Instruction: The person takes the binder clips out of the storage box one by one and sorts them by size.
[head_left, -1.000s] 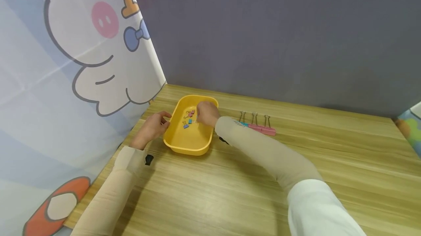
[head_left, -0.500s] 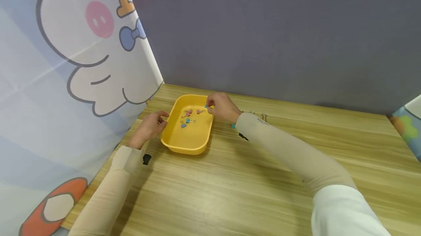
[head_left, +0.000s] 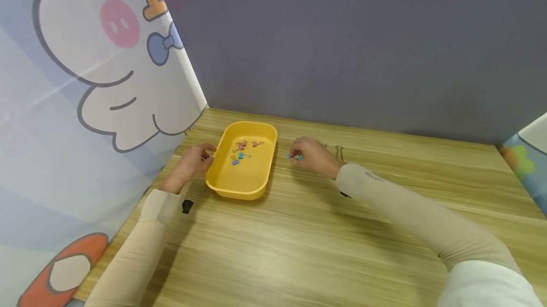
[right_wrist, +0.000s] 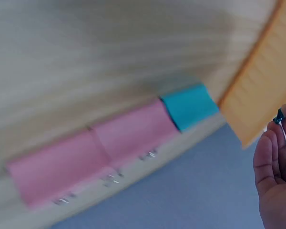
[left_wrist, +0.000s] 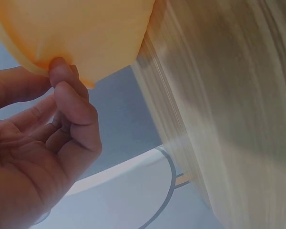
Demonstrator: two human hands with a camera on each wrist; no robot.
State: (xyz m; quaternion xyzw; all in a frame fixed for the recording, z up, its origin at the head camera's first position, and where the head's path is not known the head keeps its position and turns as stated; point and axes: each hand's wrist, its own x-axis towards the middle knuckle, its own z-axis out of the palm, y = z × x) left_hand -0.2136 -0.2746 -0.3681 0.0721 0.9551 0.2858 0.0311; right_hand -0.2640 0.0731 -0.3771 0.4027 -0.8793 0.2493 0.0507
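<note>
My left hand (head_left: 191,163) holds the left rim of a yellow tray (head_left: 239,181); the left wrist view shows thumb and fingertips pinching that edge. Several small binder clips lie inside, among them a pink clip (head_left: 258,144), a teal clip (head_left: 243,156) and a blue clip (head_left: 235,161). Right of the tray, above the table, my right hand (head_left: 315,156) pinches a small teal binder clip (right_wrist: 279,116) between thumb and fingertips. Close by stands a row of larger binder clips: one teal clip (right_wrist: 190,106) and two pink clips (right_wrist: 136,128). In the head view the hand mostly hides this row.
The wood-grain table (head_left: 256,250) meets a grey wall (head_left: 342,50) behind. A cartoon-printed cloth (head_left: 51,155) hangs along the left side, near my left arm. Another printed cloth (head_left: 527,162) is at the far right.
My right hand came up out of the tray with the small teal binder clip and moved right, to the row of larger clips. My left hand stays at the tray's rim.
</note>
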